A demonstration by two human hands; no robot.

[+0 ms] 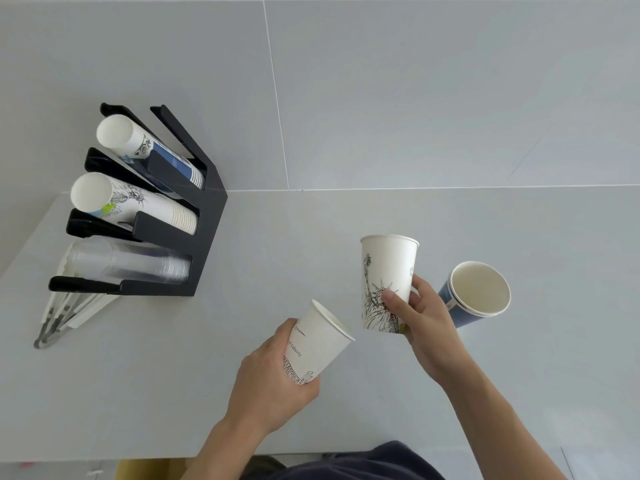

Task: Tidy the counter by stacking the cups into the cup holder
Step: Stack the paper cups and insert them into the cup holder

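My left hand (273, 379) grips a white paper cup (320, 344) with line drawings, tilted with its mouth up and to the right. My right hand (420, 317) holds a taller white cup (386, 271) printed with a statue drawing, upright above the counter. Just right of it a blue cup stack (479, 294) stands on the counter, mouth up. A black cup holder (204, 216) sits at the left with three slots: blue and white cups in the top one, white printed cups (138, 202) in the middle, clear plastic cups (131, 265) in the bottom.
The white counter (173, 375) ends at a front edge near my body and a left edge beside the holder. A bundle of wrapped straws or utensils (65, 317) lies below the holder. Grey wall tiles rise behind.
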